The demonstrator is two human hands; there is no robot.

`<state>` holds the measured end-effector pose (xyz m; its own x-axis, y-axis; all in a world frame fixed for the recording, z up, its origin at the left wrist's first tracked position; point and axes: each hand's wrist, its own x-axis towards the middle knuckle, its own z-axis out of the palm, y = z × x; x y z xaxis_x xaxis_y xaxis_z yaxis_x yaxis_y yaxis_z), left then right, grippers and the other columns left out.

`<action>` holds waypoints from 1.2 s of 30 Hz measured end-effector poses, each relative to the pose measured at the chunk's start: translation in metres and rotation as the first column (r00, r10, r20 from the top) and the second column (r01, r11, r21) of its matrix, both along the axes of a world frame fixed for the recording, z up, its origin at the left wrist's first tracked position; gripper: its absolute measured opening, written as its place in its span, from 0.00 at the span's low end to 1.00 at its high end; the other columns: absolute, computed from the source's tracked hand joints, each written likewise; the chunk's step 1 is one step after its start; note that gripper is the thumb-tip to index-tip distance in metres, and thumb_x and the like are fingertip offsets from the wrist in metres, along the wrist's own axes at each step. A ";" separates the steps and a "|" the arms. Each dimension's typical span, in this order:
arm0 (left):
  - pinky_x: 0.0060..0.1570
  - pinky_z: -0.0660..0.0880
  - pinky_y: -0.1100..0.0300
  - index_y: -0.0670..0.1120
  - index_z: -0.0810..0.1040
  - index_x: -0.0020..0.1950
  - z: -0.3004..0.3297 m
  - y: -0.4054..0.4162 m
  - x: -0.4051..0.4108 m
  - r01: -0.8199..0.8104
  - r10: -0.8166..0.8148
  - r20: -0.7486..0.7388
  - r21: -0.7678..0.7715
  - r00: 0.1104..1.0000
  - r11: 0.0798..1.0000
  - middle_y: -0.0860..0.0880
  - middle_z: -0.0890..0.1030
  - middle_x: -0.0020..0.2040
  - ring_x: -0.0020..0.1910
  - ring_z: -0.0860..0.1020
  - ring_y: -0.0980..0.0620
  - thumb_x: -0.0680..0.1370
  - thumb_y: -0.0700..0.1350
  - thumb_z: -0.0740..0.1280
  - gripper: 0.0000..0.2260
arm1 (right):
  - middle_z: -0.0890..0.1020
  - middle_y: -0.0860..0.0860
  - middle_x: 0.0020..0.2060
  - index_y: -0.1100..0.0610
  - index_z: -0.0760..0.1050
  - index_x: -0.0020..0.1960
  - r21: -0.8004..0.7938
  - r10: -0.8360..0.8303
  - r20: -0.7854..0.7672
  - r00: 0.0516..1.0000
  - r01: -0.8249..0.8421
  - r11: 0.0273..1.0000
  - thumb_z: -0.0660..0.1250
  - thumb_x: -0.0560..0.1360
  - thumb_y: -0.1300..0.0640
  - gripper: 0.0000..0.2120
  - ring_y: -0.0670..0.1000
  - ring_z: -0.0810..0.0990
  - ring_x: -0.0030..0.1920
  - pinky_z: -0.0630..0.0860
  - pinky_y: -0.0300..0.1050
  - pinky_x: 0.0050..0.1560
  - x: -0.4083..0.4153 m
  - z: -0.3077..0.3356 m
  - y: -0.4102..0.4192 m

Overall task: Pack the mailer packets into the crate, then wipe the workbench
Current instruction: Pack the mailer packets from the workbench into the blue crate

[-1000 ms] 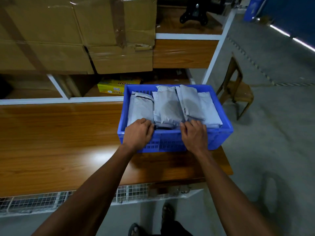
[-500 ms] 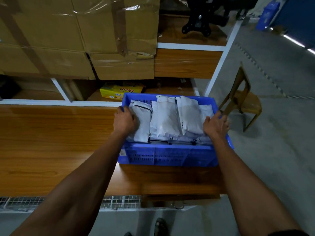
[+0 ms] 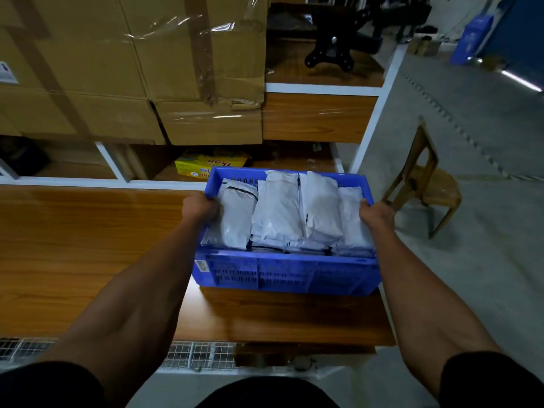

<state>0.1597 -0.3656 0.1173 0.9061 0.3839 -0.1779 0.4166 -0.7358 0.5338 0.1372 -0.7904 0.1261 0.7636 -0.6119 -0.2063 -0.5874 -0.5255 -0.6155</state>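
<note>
A blue plastic crate (image 3: 282, 275) sits at the right end of the wooden workbench (image 3: 88, 245). Several grey-white mailer packets (image 3: 279, 210) stand packed side by side inside it. My left hand (image 3: 198, 206) grips the crate's left rim, fingers curled over the edge. On the opposite side my right hand (image 3: 375, 213) grips the right rim. Both forearms reach forward from the bottom of the view. No cloth is in sight.
Large taped cardboard boxes (image 3: 132, 69) fill the shelf behind the bench. A yellow packet (image 3: 212, 167) lies on the low shelf just beyond the crate. A wooden chair (image 3: 424, 187) stands on the concrete floor to the right. A black stand (image 3: 332, 51) sits on the upper shelf.
My hands went from the crate's near edge to its left and right rims and took hold. The crate now sits closer to me and slightly tilted.
</note>
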 end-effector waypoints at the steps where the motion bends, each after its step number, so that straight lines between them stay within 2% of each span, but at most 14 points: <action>1: 0.59 0.77 0.46 0.37 0.81 0.64 -0.001 0.004 0.000 -0.027 0.026 -0.012 -0.068 1.000 0.997 0.35 0.82 0.62 0.64 0.80 0.33 0.83 0.52 0.68 0.20 | 0.71 0.67 0.75 0.69 0.65 0.78 0.026 0.011 -0.010 1.000 -0.011 1.000 0.60 0.86 0.42 0.34 0.68 0.72 0.74 0.70 0.60 0.73 -0.001 0.000 -0.003; 4: 0.53 0.80 0.46 0.38 0.82 0.58 -0.019 0.020 0.011 -0.102 0.090 -0.055 -0.282 0.994 0.954 0.37 0.84 0.53 0.52 0.83 0.38 0.79 0.58 0.74 0.23 | 0.70 0.66 0.76 0.69 0.64 0.78 0.151 0.049 -0.046 0.998 -0.042 0.988 0.70 0.80 0.40 0.41 0.67 0.72 0.74 0.70 0.57 0.72 -0.003 -0.006 -0.012; 8: 0.43 0.78 0.48 0.37 0.80 0.48 -0.021 0.021 0.008 -0.104 0.041 -0.153 -0.425 0.987 0.899 0.40 0.81 0.41 0.37 0.77 0.44 0.77 0.47 0.79 0.15 | 0.74 0.64 0.73 0.70 0.67 0.76 0.304 0.056 -0.131 0.990 -0.014 0.953 0.82 0.71 0.44 0.46 0.65 0.77 0.70 0.76 0.61 0.68 0.002 -0.018 -0.020; 11: 0.38 0.72 0.51 0.39 0.78 0.44 -0.021 0.018 0.006 -0.105 0.005 -0.213 -0.461 0.977 0.881 0.42 0.77 0.37 0.34 0.73 0.46 0.82 0.43 0.74 0.11 | 0.78 0.62 0.69 0.70 0.72 0.71 0.359 0.100 -0.208 0.973 -0.019 0.933 0.86 0.67 0.47 0.44 0.64 0.79 0.67 0.76 0.62 0.69 0.016 -0.036 -0.031; 15: 0.32 0.69 0.57 0.44 0.72 0.36 -0.015 0.020 0.005 -0.107 -0.065 -0.273 -0.570 0.960 0.815 0.48 0.73 0.24 0.22 0.71 0.52 0.87 0.46 0.65 0.19 | 0.79 0.61 0.63 0.70 0.74 0.68 0.410 0.106 -0.234 0.967 -0.001 0.912 0.85 0.69 0.55 0.36 0.63 0.78 0.65 0.75 0.62 0.69 0.019 -0.035 -0.028; 17: 0.25 0.71 0.61 0.45 0.71 0.36 -0.010 0.021 0.002 -0.102 -0.068 -0.235 -0.640 0.970 0.762 0.50 0.72 0.22 0.18 0.69 0.55 0.87 0.47 0.65 0.20 | 0.77 0.60 0.59 0.65 0.73 0.66 0.423 0.140 -0.261 0.955 -0.017 0.906 0.83 0.71 0.54 0.31 0.61 0.77 0.57 0.75 0.58 0.61 0.023 -0.037 -0.031; 20: 0.26 0.70 0.62 0.45 0.70 0.35 -0.008 0.024 -0.002 -0.055 -0.108 -0.180 -0.716 0.978 0.696 0.49 0.72 0.24 0.21 0.69 0.53 0.87 0.50 0.64 0.21 | 0.77 0.58 0.53 0.62 0.74 0.61 0.434 0.186 -0.326 0.927 -0.029 0.900 0.83 0.71 0.49 0.28 0.59 0.72 0.42 0.72 0.56 0.51 0.037 -0.051 -0.049; 23: 0.33 0.68 0.58 0.43 0.68 0.34 -0.009 0.028 -0.005 0.024 -0.222 -0.142 -0.792 0.965 0.611 0.47 0.70 0.25 0.24 0.67 0.50 0.88 0.51 0.60 0.23 | 0.80 0.58 0.41 0.63 0.78 0.49 0.432 0.150 -0.324 0.934 0.005 0.902 0.82 0.70 0.51 0.20 0.58 0.76 0.40 0.74 0.56 0.47 0.033 -0.045 -0.053; 25: 0.31 0.68 0.59 0.44 0.68 0.35 -0.012 0.032 -0.003 0.003 -0.223 -0.142 -0.838 0.964 0.545 0.47 0.69 0.25 0.23 0.67 0.51 0.88 0.51 0.61 0.23 | 0.78 0.56 0.30 0.61 0.74 0.38 0.463 0.143 -0.298 0.944 0.012 0.886 0.79 0.73 0.54 0.16 0.55 0.73 0.33 0.74 0.52 0.40 0.022 -0.033 -0.048; 27: 0.27 0.71 0.60 0.43 0.73 0.37 -0.016 0.037 0.002 -0.092 -0.183 -0.202 -0.873 0.962 0.480 0.48 0.73 0.28 0.23 0.69 0.52 0.86 0.55 0.64 0.22 | 0.74 0.53 0.24 0.58 0.71 0.34 0.545 0.145 -0.242 0.959 0.011 0.839 0.74 0.77 0.56 0.17 0.51 0.69 0.25 0.69 0.46 0.28 0.019 -0.032 -0.045; 29: 0.26 0.75 0.61 0.41 0.82 0.41 -0.020 0.040 0.007 -0.215 -0.121 -0.291 -0.880 0.949 0.423 0.48 0.81 0.34 0.25 0.76 0.53 0.82 0.61 0.68 0.24 | 0.79 0.52 0.26 0.58 0.74 0.37 0.624 0.104 -0.197 0.975 0.043 0.780 0.74 0.79 0.51 0.17 0.48 0.74 0.23 0.69 0.40 0.22 0.017 -0.033 -0.045; 31: 0.26 0.78 0.61 0.40 0.85 0.48 -0.021 0.040 0.013 -0.246 -0.102 -0.312 -0.878 0.944 0.412 0.47 0.86 0.40 0.29 0.82 0.53 0.81 0.66 0.67 0.28 | 0.87 0.55 0.35 0.62 0.79 0.45 0.718 0.009 -0.135 0.991 0.091 0.690 0.76 0.78 0.44 0.20 0.50 0.85 0.34 0.79 0.41 0.25 0.015 -0.033 -0.047; 33: 0.28 0.80 0.62 0.40 0.83 0.58 -0.021 0.037 0.014 -0.229 -0.126 -0.303 -0.884 0.945 0.407 0.46 0.88 0.48 0.36 0.87 0.53 0.82 0.67 0.63 0.30 | 0.89 0.58 0.44 0.64 0.80 0.54 0.776 -0.004 -0.116 0.993 0.093 0.624 0.75 0.75 0.37 0.29 0.54 0.90 0.43 0.84 0.45 0.31 0.016 -0.034 -0.048; 36: 0.32 0.82 0.62 0.43 0.78 0.65 -0.022 0.036 0.015 -0.196 -0.139 -0.269 -0.899 0.953 0.392 0.46 0.89 0.53 0.47 0.89 0.53 0.83 0.66 0.61 0.27 | 0.88 0.61 0.47 0.67 0.77 0.59 0.831 0.042 -0.120 0.992 0.077 0.550 0.71 0.77 0.33 0.35 0.57 0.90 0.43 0.85 0.48 0.33 0.015 -0.033 -0.046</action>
